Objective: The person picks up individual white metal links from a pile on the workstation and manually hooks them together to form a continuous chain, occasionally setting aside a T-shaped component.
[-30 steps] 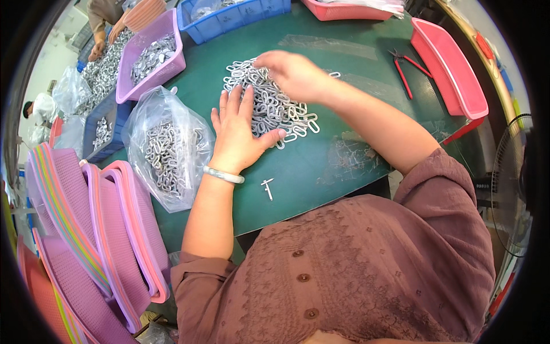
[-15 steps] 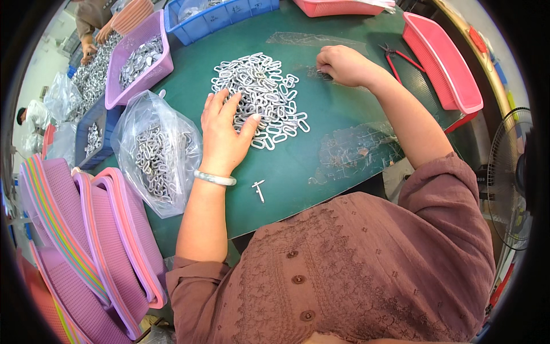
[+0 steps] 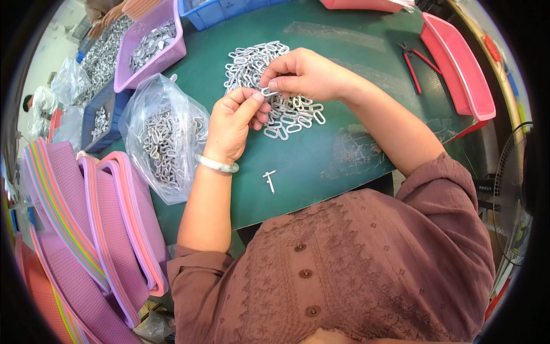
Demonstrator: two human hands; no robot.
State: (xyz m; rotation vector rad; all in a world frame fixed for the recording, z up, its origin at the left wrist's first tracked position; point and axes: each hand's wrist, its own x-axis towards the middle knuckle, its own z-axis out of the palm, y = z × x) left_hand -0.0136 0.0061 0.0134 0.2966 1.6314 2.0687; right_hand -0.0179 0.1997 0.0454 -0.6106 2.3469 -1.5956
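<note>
A heap of silvery oval metal links (image 3: pixel 249 69) lies on the green tabletop (image 3: pixel 321 160). Over its near side my two hands meet, fingertips almost touching. Between them is a single metal link (image 3: pixel 268 92), pinched by my right hand (image 3: pixel 301 74) at one end. My left hand (image 3: pixel 232 120), with a pale bangle on the wrist, is closed with thumb and forefinger on the same link's other side. Its remaining fingers curl beneath, where I cannot see whether more is held. Nearer to me, a small T-shaped metal piece (image 3: pixel 269 180) lies apart from the heap.
A clear plastic bag of metal links (image 3: pixel 163 143) stands left of my left hand. Beyond are a purple basket (image 3: pixel 177 49) and a blue bin (image 3: pixel 109 137). Stacked purple baskets (image 3: pixel 129 218) crowd the near left. Red-handled pliers (image 3: pixel 412 71) and a pink basket (image 3: pixel 458 63) lie right.
My right hand has moved left from the bare tabletop to the heap. The left hand has left the heap's edge and closed, and both now meet at one link.
</note>
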